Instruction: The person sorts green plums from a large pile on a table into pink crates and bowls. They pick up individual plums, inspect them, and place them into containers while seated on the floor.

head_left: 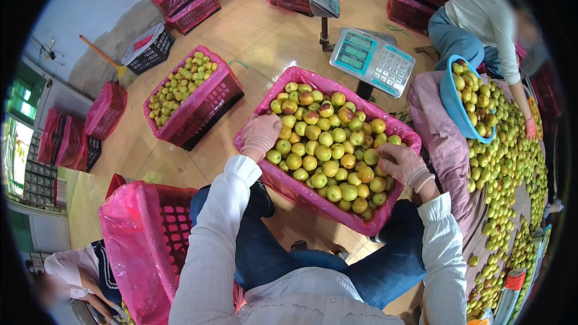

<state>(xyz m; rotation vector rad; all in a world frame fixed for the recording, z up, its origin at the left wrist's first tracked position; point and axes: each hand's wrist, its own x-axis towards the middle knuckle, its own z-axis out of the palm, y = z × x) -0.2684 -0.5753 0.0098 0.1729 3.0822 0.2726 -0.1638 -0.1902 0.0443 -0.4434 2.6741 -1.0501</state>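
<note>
A crate lined with pink plastic (307, 195) stands between my knees, heaped with green and brown-blotched jujubes (325, 151). Both my hands wear striped gloves. My left hand (262, 133) is at the crate's left side, its fingers curled down beside the jujubes; what they hold is hidden. At the right side my right hand (404, 165) bends its fingers and thumb around a jujube at the edge of the heap. Just beyond the crate is a weighing scale with a grey and teal display (373, 60).
Another pink-lined jujube crate (191, 99) stands at left; an upright pink-lined crate (141, 247) is by my left arm. On the right, a table holds loose jujubes (503, 174) and a blue basket (453, 99). A co-worker (481, 30) reaches there; another person sits lower left.
</note>
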